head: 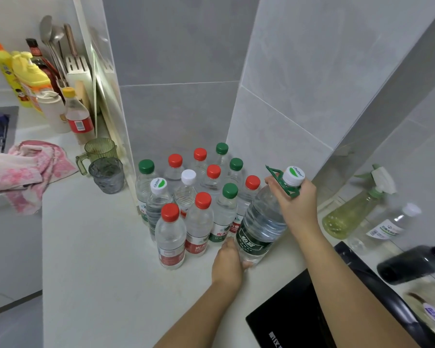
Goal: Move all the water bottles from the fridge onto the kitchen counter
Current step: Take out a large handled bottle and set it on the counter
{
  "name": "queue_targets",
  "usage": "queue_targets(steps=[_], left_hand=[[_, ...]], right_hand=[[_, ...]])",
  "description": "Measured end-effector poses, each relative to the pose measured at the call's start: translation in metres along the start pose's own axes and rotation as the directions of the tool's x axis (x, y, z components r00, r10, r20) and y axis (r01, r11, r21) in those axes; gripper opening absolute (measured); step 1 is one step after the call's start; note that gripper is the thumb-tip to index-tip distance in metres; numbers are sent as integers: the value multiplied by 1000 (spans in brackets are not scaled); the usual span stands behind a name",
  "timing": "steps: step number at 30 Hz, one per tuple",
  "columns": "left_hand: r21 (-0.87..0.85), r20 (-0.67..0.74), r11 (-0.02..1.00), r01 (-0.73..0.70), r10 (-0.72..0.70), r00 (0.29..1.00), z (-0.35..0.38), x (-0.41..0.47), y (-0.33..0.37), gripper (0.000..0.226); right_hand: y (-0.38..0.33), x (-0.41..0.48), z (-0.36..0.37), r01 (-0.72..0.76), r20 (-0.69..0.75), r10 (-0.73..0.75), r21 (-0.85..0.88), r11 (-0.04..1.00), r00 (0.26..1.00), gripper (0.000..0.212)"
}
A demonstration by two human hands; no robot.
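Placement of large water bottle (261, 222) in hand. Bottle leans with its cap toward the right-hand wall and its base low at the front right edge of the small-bottle cluster (199, 222) on the white counter (98, 247); whether the base touches the surface cannot be told. Right hand (298, 202) is wrapped round the neck below the white cap, by the green carry handle (276, 175). Left hand (227, 259) cups the base, fingers curled round it. Recommendation: bring the bottle upright before the weight settles, lower the base flat, and slide the left fingers clear only once it bears. Risk judged: the bottle's side is just beside the nearest green-capped bottle (225, 212), and a sideways nudge could topple the tightly packed group. Black appliance (286, 310) lies close on the right, so room is narrow
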State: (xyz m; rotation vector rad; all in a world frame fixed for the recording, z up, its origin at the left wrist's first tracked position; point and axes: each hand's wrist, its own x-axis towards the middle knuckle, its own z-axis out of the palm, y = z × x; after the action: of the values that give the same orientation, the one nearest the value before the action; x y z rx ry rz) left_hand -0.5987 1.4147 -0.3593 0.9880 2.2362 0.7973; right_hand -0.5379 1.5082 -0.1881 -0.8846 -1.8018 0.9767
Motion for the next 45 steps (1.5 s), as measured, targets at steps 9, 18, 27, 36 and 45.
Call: queue_targets(steps=[9, 18, 27, 36, 45], left_hand=[[-112, -64, 994, -8, 1, 998, -68, -69, -77, 37], [-621, -327, 784, -4, -254, 910, -128, -49, -138, 24], [-735, -392, 650, -194, -173, 904, -137, 33, -129, 54], [-920, -207, 371, -128, -183, 961, -98, 91, -164, 83], [-861, -358, 447, -242, -197, 913, -114, 70, -139, 80]], right_hand=[[23, -91, 22, -213, -191, 222, 64, 975, 956, 81], [43, -177, 125, -442, -255, 477, 186, 878, 841, 39], [55, -131, 207, -356, -396, 547, 461, 813, 738, 73], [81, -118, 227, -221, -467, 498, 528, 820, 731, 82], [89, -119, 227, -244, -437, 498, 517, 821, 749, 79]])
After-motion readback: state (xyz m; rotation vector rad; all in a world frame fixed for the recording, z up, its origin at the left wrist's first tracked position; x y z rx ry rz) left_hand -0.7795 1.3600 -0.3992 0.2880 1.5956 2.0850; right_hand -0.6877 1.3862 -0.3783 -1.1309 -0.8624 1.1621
